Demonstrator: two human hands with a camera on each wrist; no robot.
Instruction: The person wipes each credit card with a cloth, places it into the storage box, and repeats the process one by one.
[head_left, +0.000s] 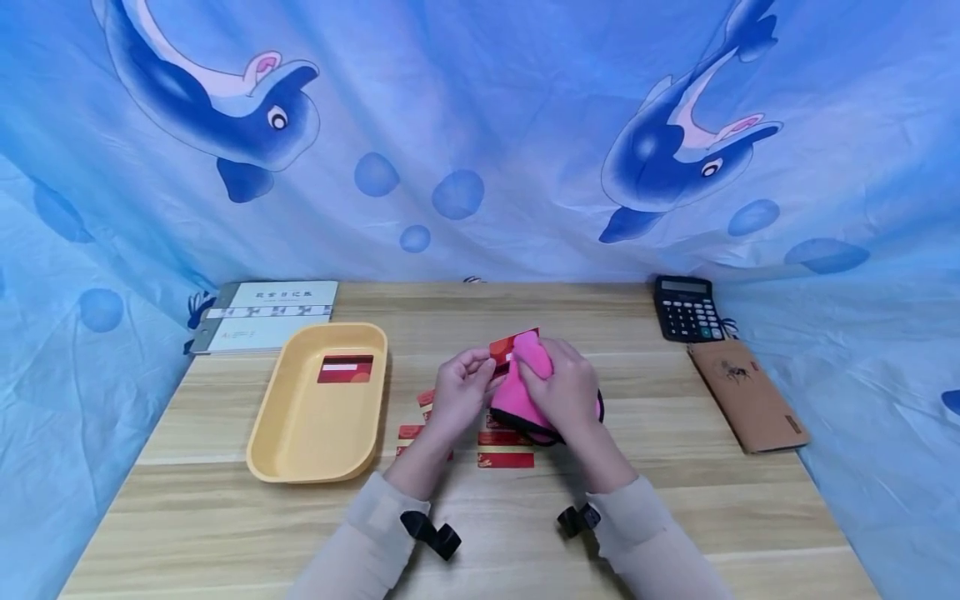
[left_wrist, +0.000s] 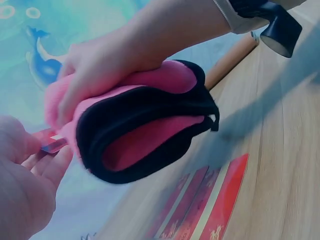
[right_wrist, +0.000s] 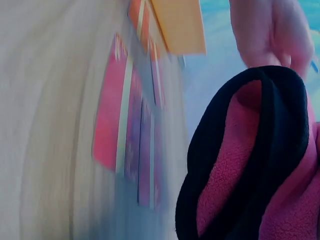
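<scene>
While one end of a red card is pinched between the thumb and fingers of the left hand, a pink cloth with black edging is gripped by the right hand and held against the card's other end. By this hold the card seems to be kept steady above the desk; the cloth appears bunched so that a thick, soft pad is offered to it. Below the two hands, banded cards are laid close together, perhaps for easy reach. More cards are partly hidden by the left forearm. Left of the left hand, a yellow tray is placed, with a single striped card kept apart inside. Well right of the right hand, a calculator and a brown wallet are set, probably to leave working room.
</scene>
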